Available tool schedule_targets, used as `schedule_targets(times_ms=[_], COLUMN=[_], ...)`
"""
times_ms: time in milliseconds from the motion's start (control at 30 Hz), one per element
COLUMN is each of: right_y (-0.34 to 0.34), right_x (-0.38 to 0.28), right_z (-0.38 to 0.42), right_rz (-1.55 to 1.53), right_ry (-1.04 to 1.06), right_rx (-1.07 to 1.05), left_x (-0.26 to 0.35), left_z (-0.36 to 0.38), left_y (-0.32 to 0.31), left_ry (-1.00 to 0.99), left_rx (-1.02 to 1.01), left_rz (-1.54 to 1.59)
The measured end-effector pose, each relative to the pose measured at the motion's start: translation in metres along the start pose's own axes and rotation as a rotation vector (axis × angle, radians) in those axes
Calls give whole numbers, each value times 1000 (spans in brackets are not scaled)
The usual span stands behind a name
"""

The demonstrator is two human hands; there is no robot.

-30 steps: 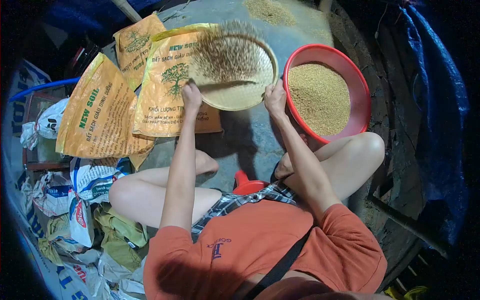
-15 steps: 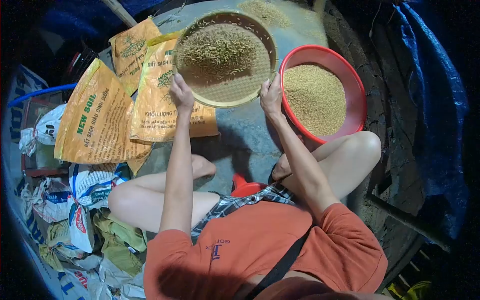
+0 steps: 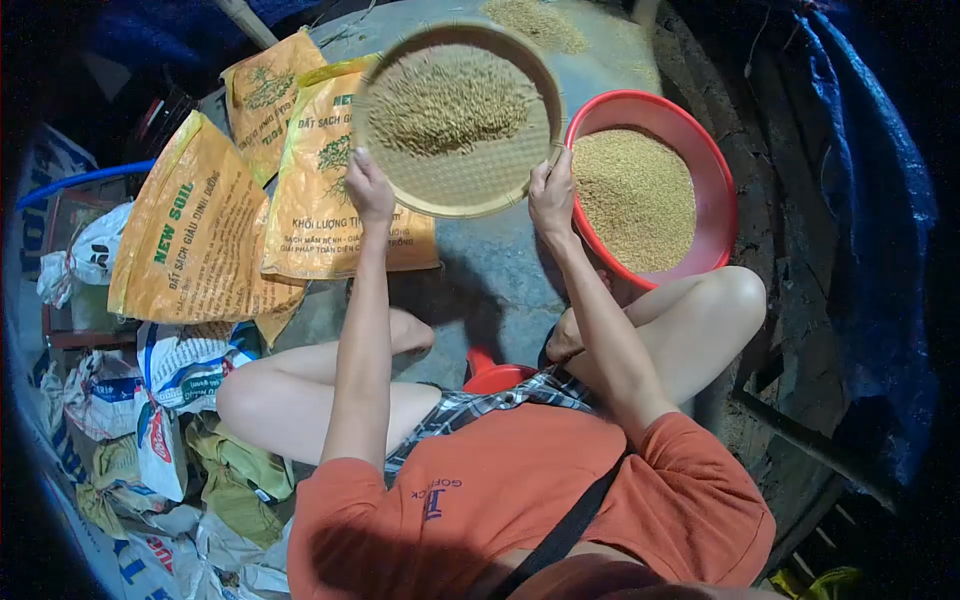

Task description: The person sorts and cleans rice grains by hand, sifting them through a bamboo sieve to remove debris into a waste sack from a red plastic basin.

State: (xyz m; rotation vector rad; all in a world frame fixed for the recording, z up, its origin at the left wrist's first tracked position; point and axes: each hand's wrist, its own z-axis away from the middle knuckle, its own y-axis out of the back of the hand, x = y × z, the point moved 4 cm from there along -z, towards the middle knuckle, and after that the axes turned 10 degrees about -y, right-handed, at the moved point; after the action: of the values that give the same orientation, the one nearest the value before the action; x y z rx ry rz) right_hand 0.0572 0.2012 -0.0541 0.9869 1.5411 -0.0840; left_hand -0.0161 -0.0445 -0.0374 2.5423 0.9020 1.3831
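Observation:
A round woven tray (image 3: pixel 470 190) is held up in front of me by its rim. Grain (image 3: pixel 450 100) lies over its upper middle, somewhat blurred. My left hand (image 3: pixel 370 190) grips the lower left rim, fingers wrapped round it. On the lower right rim my right hand (image 3: pixel 552 197) is closed, right beside a red basin (image 3: pixel 725 200). Golden grain (image 3: pixel 635 200) fills much of that basin.
Orange printed sacks (image 3: pixel 185 235) lie on the left, with white and green bags (image 3: pixel 235 475) below them. Spilled grain (image 3: pixel 540 22) is on the floor beyond the tray. A small red object (image 3: pixel 495 375) sits between my legs. Blue tarpaulin (image 3: pixel 880 200) hangs at right.
The tray and both hands have shifted slightly right. The grain, scattered in the air above the tray before, now appears gathered closer together in its upper part.

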Motion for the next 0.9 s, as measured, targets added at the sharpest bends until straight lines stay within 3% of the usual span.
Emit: schedule_targets(times_ms=[100, 133, 167, 200, 233, 267, 433, 667, 767, 800, 900], right_y=[-2, -9, -13, -21, -26, -29, -26, 1, -24, -23, -33], right_x=[0, 12, 27, 49, 61, 76, 72, 1, 54, 59, 81], right_z=[0, 1, 5, 12, 17, 22, 19, -2, 3, 10, 26], right_rz=[-47, 16, 12, 140, 271, 331, 316, -54, 132, 216, 340], right_ry=[10, -139, -139, -186, -233, -344, -359, -64, -214, -232, -380], right_rx=[22, -122, -131, -168, -205, -257, -281, -17, -185, -201, -294], left_x=[-23, -44, -61, -75, -88, -96, -92, -4, -34, -74, -91], left_z=[7, 18, 31, 47, 63, 72, 68, 4, 30, 48, 76], left_y=[-5, -16, -24, -28, -33, -36, -36, -2, -19, -30, -30], left_ry=[-97, -93, -89, -53, 236, 209, 213, 28, 6, 108, 100], left_rx=[118, -6, -128, -235, -375, -372, -345, 9, -107, -279, -260], left_rz=[21, 68, 113, -124, -255, -287, -259, -27, -4, -173, -253])
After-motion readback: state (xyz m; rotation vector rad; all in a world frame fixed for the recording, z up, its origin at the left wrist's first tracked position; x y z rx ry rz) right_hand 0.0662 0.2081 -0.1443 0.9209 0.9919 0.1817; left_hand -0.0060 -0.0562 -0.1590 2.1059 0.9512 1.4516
